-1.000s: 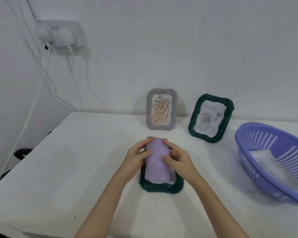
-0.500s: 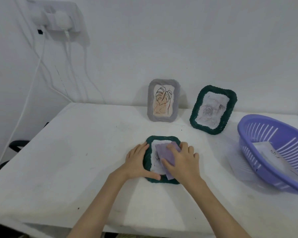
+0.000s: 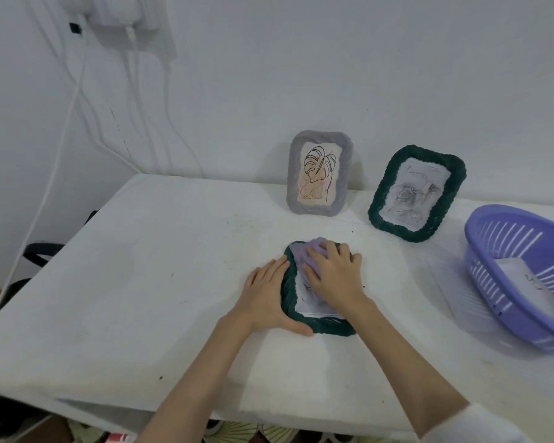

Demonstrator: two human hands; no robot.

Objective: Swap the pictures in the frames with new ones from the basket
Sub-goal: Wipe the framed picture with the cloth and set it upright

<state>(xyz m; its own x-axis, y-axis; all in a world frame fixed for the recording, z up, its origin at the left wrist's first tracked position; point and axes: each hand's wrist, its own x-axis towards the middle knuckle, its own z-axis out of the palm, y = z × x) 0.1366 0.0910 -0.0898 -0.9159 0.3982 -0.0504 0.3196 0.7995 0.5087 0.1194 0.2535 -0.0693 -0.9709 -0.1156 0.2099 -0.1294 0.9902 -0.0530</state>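
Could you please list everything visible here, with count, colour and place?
table: one, white, fills the foreground.
flat frame: one, dark green, lying at the table's middle under both hands.
cloth: one, lilac, on the flat frame under the right hand.
grey frame: one, propped against the wall, holding a leaf drawing.
standing green frame: one, dark green, leaning at the wall right of the grey frame, holding a grey rose picture.
basket: one, purple, table's right edge.
papers: white, inside the basket; count unclear.
socket: one, white, upper-left wall, cables hanging down.
left hand: holds the flat frame's left edge.
right hand: presses the cloth.
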